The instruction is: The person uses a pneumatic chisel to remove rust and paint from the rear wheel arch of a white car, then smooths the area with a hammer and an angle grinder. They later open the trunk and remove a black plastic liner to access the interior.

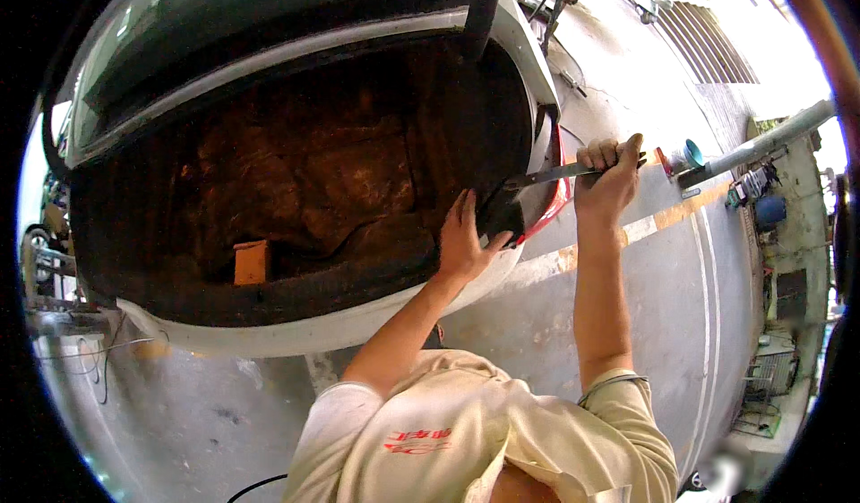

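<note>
The open trunk of a white car (215, 337) lies in front of me. At its right rear corner, my left hand (463, 245) rests on the black trim (502, 215), fingers and thumb spread. My right hand (609, 185) is closed around the end of a long grey metal bar-like tool (548, 176); its exact kind I cannot make out. The tool points left, and its far end reaches the trunk corner beside the red tail light (548, 221). Whether the tip touches the trim or the body I cannot tell.
A small orange-brown box (252, 262) sits inside the dark trunk near its rear lip. The raised tailgate (269, 33) hangs over the far side. Right of the car, a grey pipe (761, 145) and a blue-green container (692, 154) stand near a yellow-and-white floor line (640, 229).
</note>
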Motion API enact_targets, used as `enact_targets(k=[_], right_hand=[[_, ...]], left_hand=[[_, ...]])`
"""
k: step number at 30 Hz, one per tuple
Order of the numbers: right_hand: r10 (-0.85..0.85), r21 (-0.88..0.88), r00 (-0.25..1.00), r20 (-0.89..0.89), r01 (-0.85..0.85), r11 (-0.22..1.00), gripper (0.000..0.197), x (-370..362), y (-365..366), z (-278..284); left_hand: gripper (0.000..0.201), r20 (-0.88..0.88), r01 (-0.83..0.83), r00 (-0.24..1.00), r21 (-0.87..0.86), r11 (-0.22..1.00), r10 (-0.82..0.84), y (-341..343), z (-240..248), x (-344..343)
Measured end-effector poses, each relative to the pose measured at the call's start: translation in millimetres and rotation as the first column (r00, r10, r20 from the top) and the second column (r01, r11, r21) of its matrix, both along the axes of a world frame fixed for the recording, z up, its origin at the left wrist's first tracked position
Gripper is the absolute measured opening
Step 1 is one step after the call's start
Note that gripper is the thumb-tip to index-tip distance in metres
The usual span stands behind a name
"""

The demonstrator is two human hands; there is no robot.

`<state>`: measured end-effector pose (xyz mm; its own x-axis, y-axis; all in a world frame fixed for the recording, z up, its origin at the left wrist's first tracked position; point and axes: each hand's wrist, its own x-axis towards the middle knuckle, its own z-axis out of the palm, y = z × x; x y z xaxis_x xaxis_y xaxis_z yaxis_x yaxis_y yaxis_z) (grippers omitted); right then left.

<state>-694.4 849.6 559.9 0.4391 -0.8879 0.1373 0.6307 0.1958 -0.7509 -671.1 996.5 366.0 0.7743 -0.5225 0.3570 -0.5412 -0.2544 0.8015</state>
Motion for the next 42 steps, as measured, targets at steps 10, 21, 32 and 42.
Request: enact_targets(k=[10, 21, 32, 42], right_hand=[[0.546, -0.246, 0.809, -0.215, -0.586, 0.772, 0.048, 59.6, -37.9, 22.7], [0.68, -0.31, 0.592, -0.433, -0.806, 0.504, 0.049, 164.8, -32.5, -27.6], [0.472, -0.422, 0.423, -0.773, -0.899, 0.114, 0.047, 184.8, -9.6, -46.7], [0.458, -0.409, 0.477, -0.75, -0.879, 0.245, 0.048, 184.1, -33.1, -50.7]], left_hand=[[0.079, -0.63, 0.179, 0.676, -0.362, 0.915, -0.381, -52.6, -16.4, 60.0], [0.04, -0.53, -0.177, 0.846, -0.39, 0.904, -0.062, -64.7, -10.1, 50.3], [0.026, -0.479, -0.267, 0.873, -0.321, 0.909, 0.087, -66.9, -9.2, 45.7], [0.024, -0.452, -0.199, 0.892, -0.344, 0.918, 0.024, -65.7, -19.0, 52.1]])
